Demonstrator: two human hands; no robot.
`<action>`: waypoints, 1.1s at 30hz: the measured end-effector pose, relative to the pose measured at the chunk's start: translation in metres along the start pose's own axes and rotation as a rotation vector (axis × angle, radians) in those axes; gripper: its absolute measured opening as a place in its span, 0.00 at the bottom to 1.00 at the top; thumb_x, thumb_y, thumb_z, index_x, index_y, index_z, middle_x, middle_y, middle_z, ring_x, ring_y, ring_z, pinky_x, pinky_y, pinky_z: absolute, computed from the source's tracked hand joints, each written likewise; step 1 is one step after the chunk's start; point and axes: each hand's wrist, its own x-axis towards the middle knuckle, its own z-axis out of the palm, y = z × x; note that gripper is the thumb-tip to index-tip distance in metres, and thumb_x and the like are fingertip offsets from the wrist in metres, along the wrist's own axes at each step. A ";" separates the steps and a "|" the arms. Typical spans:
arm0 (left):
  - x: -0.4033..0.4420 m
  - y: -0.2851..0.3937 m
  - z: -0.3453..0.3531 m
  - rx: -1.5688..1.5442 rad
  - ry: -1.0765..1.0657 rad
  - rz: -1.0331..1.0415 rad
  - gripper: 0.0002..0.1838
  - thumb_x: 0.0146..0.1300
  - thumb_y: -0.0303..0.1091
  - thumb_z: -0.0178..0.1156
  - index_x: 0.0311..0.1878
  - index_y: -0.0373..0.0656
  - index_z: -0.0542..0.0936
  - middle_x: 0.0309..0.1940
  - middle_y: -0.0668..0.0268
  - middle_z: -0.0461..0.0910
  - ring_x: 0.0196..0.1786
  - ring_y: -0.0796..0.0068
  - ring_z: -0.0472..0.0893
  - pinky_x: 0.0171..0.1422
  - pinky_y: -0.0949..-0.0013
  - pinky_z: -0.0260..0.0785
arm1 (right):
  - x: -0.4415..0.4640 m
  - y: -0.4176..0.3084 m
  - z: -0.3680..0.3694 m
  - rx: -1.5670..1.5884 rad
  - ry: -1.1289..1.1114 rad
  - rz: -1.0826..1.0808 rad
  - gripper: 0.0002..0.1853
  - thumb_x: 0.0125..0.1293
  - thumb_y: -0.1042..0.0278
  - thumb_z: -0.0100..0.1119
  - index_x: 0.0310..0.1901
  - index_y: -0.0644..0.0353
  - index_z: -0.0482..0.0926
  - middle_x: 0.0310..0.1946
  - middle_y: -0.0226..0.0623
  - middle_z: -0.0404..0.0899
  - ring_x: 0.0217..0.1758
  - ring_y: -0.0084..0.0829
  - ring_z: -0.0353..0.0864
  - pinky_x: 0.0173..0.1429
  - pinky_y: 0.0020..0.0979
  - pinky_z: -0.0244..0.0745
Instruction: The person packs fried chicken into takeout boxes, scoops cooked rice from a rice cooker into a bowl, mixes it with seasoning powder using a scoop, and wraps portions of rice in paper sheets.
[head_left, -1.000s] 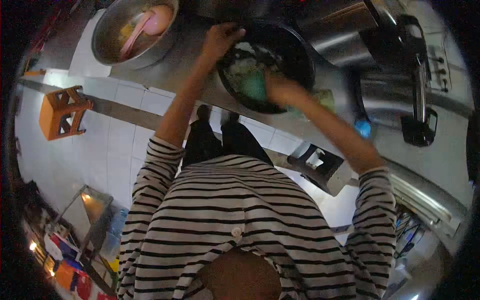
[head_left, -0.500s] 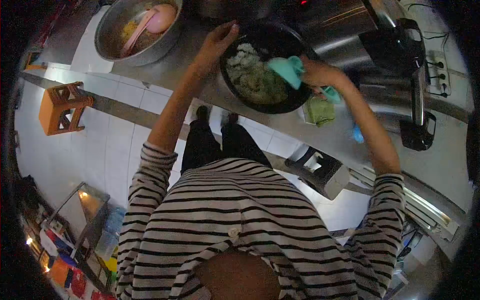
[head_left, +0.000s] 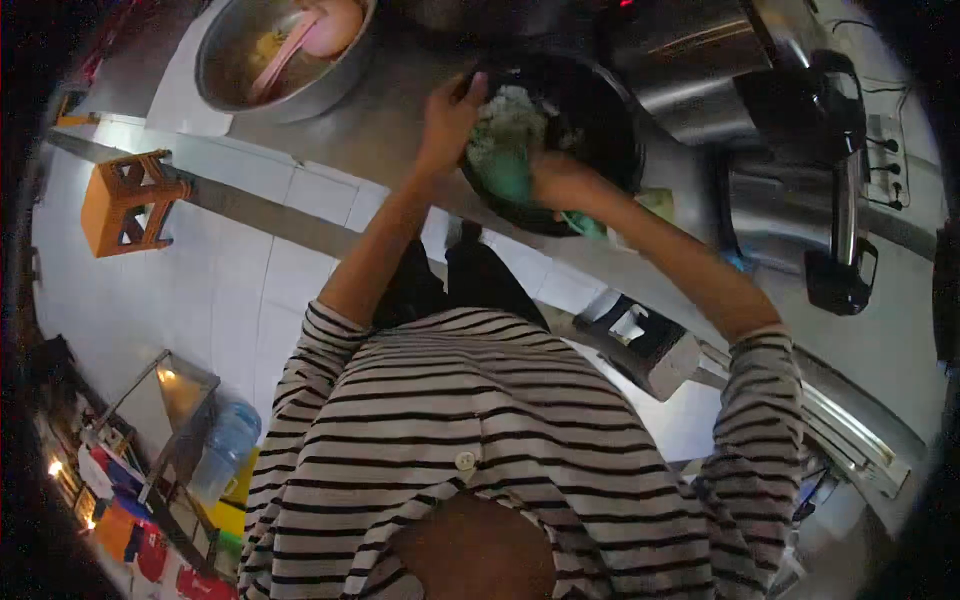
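Note:
A wide black bowl [head_left: 605, 110] sits on the metal counter, holding a whitish, clumpy food that looks like rice [head_left: 515, 112]. My left hand [head_left: 447, 125] grips the bowl's left rim, thumb and fingers closed over the edge. Inside the bowl, my right hand [head_left: 568, 185] is closed around a teal plastic scoop [head_left: 505, 178]. The scoop is pressed against the food on the near left side and looks blurred by motion. Part of its teal handle [head_left: 585, 224] sticks out below my right hand.
A grey pot [head_left: 335, 88] with a pink ladle [head_left: 335, 28] stands to the left. Steel pots [head_left: 690, 95] with black handles are on the right. A greenish block [head_left: 655, 203] lies beside the bowl. An orange stool [head_left: 120, 205] stands on the floor.
My right hand has moved left and down with the scoop, from the bowl's right side into the food. My left hand stays on the rim. The view has shifted slightly.

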 end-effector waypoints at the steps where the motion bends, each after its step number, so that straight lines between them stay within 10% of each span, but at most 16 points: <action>1: 0.005 0.001 -0.002 -0.055 -0.023 -0.010 0.21 0.62 0.45 0.51 0.43 0.33 0.74 0.33 0.64 0.76 0.37 0.77 0.72 0.42 0.74 0.64 | -0.013 0.000 -0.021 0.143 -0.033 0.051 0.40 0.56 0.63 0.49 0.64 0.68 0.38 0.35 0.52 0.74 0.21 0.30 0.76 0.24 0.29 0.75; 6: -0.004 -0.027 -0.007 -0.053 0.194 0.247 0.24 0.60 0.47 0.53 0.45 0.31 0.73 0.37 0.59 0.76 0.40 0.74 0.73 0.45 0.72 0.64 | -0.038 0.109 -0.021 0.563 -0.089 0.268 0.42 0.56 0.65 0.49 0.65 0.63 0.34 0.27 0.42 0.72 0.18 0.26 0.73 0.20 0.29 0.71; 14: -0.012 -0.026 0.018 -0.202 0.264 0.012 0.18 0.63 0.40 0.49 0.42 0.31 0.75 0.34 0.58 0.77 0.36 0.75 0.72 0.43 0.71 0.64 | -0.057 0.017 -0.044 0.949 -0.392 0.204 0.38 0.52 0.71 0.49 0.63 0.60 0.42 0.17 0.35 0.68 0.11 0.25 0.64 0.12 0.25 0.63; 23: 0.005 -0.017 0.017 -0.101 0.179 0.033 0.15 0.62 0.40 0.51 0.38 0.34 0.76 0.24 0.66 0.74 0.26 0.80 0.69 0.33 0.71 0.64 | -0.004 0.003 0.007 0.517 0.171 0.069 0.35 0.53 0.75 0.44 0.63 0.62 0.44 0.16 0.36 0.70 0.09 0.27 0.67 0.12 0.29 0.66; 26: 0.011 -0.028 0.021 -0.007 0.247 0.134 0.16 0.61 0.41 0.52 0.35 0.34 0.76 0.22 0.68 0.72 0.25 0.82 0.66 0.31 0.74 0.62 | -0.009 0.011 -0.047 0.746 -0.361 0.123 0.36 0.54 0.74 0.43 0.64 0.62 0.41 0.15 0.34 0.69 0.09 0.27 0.65 0.11 0.28 0.64; 33: 0.004 -0.012 0.011 -0.187 0.115 -0.021 0.19 0.59 0.44 0.54 0.32 0.34 0.77 0.22 0.70 0.72 0.27 0.82 0.67 0.34 0.74 0.62 | -0.040 0.060 -0.064 0.914 -0.648 0.070 0.29 0.56 0.68 0.49 0.60 0.43 0.53 0.14 0.24 0.61 0.10 0.19 0.61 0.14 0.23 0.65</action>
